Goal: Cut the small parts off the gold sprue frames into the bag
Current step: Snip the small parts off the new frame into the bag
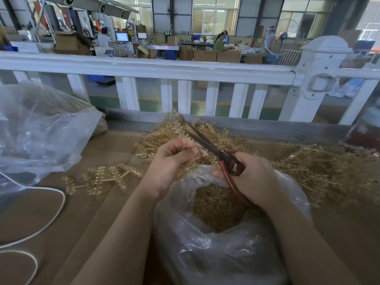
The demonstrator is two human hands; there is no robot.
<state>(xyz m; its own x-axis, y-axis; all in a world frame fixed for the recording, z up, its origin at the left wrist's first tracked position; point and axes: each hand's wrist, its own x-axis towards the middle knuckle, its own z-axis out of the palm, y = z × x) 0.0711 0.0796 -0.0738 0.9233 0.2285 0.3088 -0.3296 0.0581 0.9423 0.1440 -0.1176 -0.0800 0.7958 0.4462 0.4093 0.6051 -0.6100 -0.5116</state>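
Two hands busy: left hand [174, 161] pinches a gold sprue frame [186, 138] over the open bag [205, 243], right hand [253, 177] grips the scissors [207, 146]. Snip close to the runner, directly above the opening, so parts drop in.

We are looking down at a gold sprue frame [186, 140], a thin branching stalk lined with small knobbly parts, tilting up and away above a clear plastic bag [216, 249]. The bag is sitting open just below it, crumpled at the rim and partly filled with loose cut gold parts [216, 208]. More gold frames are lying in a tangled heap [320, 163] to the right, and one frame [102, 178] is lying flat to the left.
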